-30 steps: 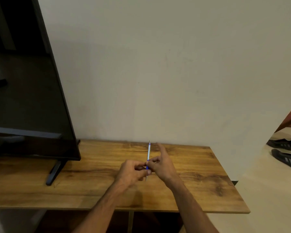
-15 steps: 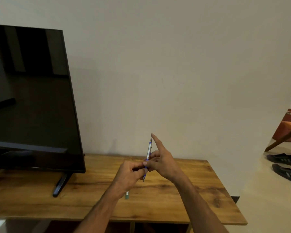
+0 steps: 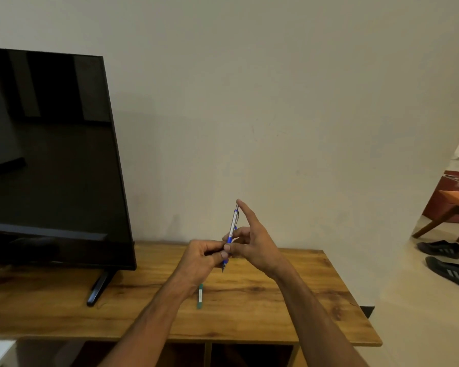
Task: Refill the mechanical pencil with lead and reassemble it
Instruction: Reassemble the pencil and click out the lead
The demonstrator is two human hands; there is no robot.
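Note:
I hold a mechanical pencil nearly upright above the wooden table. It has a clear-silver barrel, a blue grip and its tip points down. My left hand pinches the blue grip near the tip. My right hand holds the barrel just above, with the index finger stretched up beside the pencil's top end. A small green lead tube with a white label lies on the table below my left wrist.
A black television on a stand fills the left of the table. A plain wall rises behind. Right of the table are floor, dark shoes and a wooden chair. Open shelves sit under the tabletop.
Both hands have lifted the pencil higher above the table and the view has tilted down and closer. The green lead tube has come into sight under my left wrist.

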